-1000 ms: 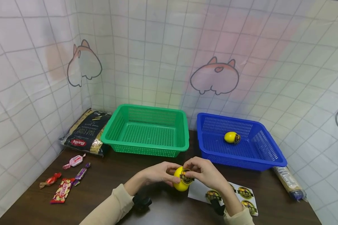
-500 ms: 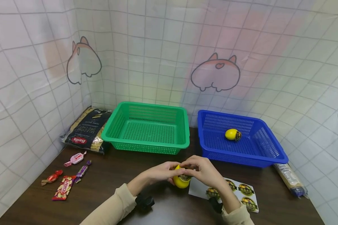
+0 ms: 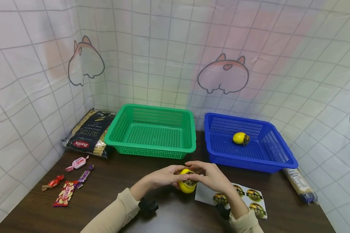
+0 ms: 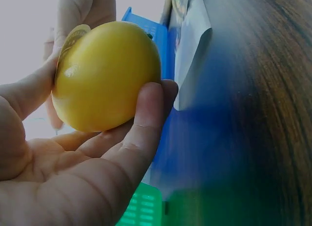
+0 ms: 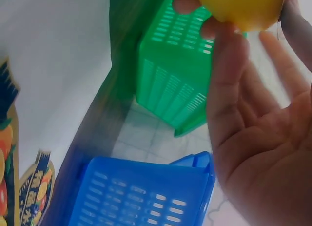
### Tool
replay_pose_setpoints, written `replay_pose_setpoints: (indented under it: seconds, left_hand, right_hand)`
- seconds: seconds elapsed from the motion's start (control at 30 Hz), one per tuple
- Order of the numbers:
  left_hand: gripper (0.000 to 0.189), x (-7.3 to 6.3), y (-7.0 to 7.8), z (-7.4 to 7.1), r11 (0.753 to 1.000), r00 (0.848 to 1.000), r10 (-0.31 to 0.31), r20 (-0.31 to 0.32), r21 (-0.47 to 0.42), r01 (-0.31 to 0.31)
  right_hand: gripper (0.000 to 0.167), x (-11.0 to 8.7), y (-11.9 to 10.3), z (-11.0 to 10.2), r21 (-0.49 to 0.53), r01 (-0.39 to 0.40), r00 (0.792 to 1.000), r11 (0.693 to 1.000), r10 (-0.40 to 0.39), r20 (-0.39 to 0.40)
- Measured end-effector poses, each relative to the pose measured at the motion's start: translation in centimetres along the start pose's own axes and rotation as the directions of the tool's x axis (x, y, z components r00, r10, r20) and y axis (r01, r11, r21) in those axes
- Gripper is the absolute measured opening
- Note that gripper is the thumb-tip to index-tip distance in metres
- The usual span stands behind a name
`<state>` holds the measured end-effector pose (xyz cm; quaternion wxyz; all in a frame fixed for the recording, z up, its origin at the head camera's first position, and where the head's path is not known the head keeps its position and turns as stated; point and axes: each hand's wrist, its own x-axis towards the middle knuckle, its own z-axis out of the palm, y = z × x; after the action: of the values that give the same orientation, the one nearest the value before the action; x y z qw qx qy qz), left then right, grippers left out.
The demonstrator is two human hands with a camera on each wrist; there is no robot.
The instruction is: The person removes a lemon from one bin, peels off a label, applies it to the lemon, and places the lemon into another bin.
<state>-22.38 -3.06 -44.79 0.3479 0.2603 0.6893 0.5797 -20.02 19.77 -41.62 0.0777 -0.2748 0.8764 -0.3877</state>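
Observation:
A yellow lemon (image 3: pixel 186 187) is held just above the table between both hands. My left hand (image 3: pixel 163 178) grips it from the left, thumb in front and fingers round its underside and far side. My right hand (image 3: pixel 211 176) meets it from the right, with the thumb on a round dark-and-gold sticker (image 3: pixel 190 182) and the fingers behind the fruit. In the left wrist view the sticker's edge (image 4: pixel 73 38) stands slightly off the lemon's skin. Under the right wrist lies a white sheet of stickers (image 3: pixel 204 196), partly hidden by the forearm.
Behind the hands stand a green basket (image 3: pixel 151 152) and a blue basket (image 3: pixel 242 164) holding another stickered lemon (image 3: pixel 239 138). A pasta bag (image 3: pixel 90 132) lies at the left, above several wrapped candies (image 3: pixel 65 193). At the right is a long packet (image 3: pixel 300 186).
The lemon has turned in the hands, and the right thumb has gone from holding the sticker's edge to lying across its face beside the left thumb. The view has tilted slightly.

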Motion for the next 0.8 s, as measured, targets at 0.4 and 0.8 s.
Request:
replay_pose_setpoints:
  seconds: [0.4,0.8]
  left_hand:
    - [0.049,-0.1,0.5,-0.2,0.998,0.997,0.062,0.047,-0.024,-0.061]
    - [0.054,-0.5,0.8,-0.3,0.988,0.98,0.151,0.128,-0.017,-0.15]
  right_hand:
    - [0.047,-0.2,0.6,-0.7,0.293,-0.176,0.981,0.94,0.144,0.13]
    - [0.047,-0.3,1.0,-1.2,0.417,-0.173,0.982,0.892,0.122,0.145]
